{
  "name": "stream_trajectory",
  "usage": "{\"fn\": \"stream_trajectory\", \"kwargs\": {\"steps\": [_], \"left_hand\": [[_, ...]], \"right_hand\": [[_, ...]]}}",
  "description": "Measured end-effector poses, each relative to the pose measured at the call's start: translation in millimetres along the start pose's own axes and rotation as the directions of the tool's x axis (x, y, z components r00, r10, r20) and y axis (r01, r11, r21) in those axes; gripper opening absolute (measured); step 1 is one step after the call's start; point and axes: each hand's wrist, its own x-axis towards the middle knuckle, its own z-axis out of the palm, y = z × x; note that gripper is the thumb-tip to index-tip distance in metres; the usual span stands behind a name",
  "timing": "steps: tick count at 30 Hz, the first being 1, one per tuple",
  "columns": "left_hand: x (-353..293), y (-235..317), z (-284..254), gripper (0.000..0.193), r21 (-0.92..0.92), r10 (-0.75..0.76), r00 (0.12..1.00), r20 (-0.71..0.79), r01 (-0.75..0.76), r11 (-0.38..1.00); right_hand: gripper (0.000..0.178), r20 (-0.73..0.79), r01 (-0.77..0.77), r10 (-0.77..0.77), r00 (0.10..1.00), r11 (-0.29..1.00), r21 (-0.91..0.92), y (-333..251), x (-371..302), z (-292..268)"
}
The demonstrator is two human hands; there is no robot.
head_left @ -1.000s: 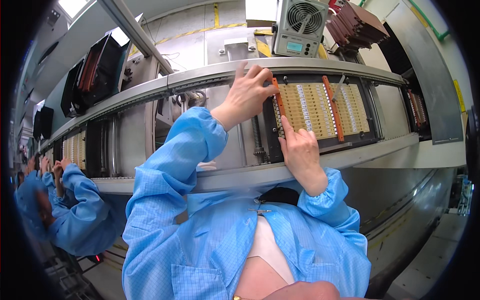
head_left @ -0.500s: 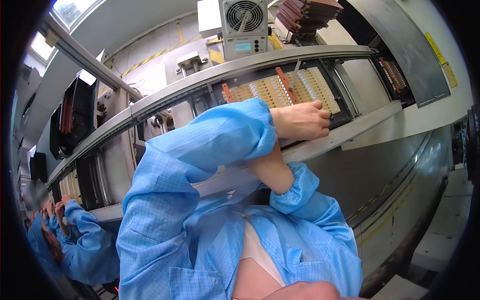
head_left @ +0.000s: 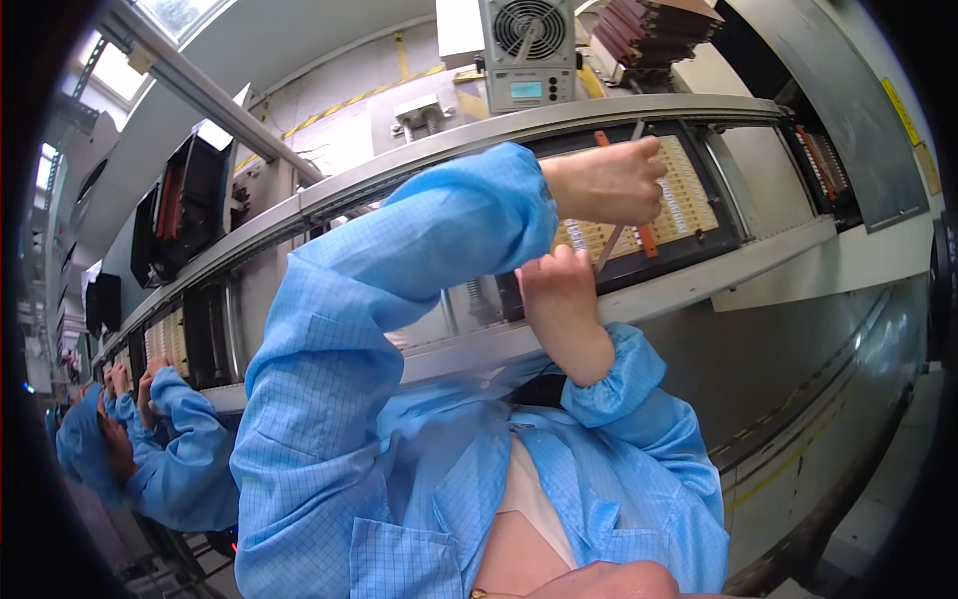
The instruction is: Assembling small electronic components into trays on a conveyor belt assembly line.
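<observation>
Blue checked cloth covers both arms of the person in front of me. Their left hand (head_left: 614,182), fingers curled in, sits over the yellow boards (head_left: 687,190), which lie in a black frame (head_left: 709,182) under and to the right of it. An orange bar (head_left: 647,241) shows above and below that hand. Grey metal (head_left: 608,248) shows on both sides too; whether the fist grips it, I can't tell. Below and left, the right hand (head_left: 561,292) bends its fingers at the frame's near side; I can't see anything in it. Beyond both hands stands a fan-fronted box (head_left: 529,50).
</observation>
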Motion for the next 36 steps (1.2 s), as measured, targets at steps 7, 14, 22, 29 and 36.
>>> {"fn": "stream_trajectory", "kwargs": {"steps": [7,14,22,29,36], "left_hand": [[-86.1,-6.3,-12.5,0.007,-0.201,-0.217,0.937,0.274,0.276,0.94],[-136.1,20.9,-23.6,0.011,-0.357,-0.375,0.869,0.322,0.478,0.802],[-143.4,40.4,-21.5,0.014,-0.439,-0.532,0.819,0.217,0.569,0.696],[-190.8,49.0,-46.0,0.019,-0.592,-0.786,0.599,0.156,0.693,0.411],[-358.5,107.7,-87.1,0.007,-0.072,-0.969,0.176,0.176,0.984,0.166]], "right_hand": [[0.047,-0.127,-0.086,0.067,0.99,0.984,-0.153,-12.5,-2.7,-1.3],[0.047,-0.152,-0.089,0.064,0.986,0.983,-0.162,-14.3,-1.1,7.4],[0.041,-0.196,-0.082,0.077,0.977,0.996,-0.018,-9.1,-3.2,7.2],[0.036,-0.145,-0.065,0.048,0.988,0.991,-0.12,-7.7,-3.1,-1.8],[0.038,-0.09,-0.003,-0.006,0.996,0.995,-0.099,-15.9,14.9,-28.9]]}}
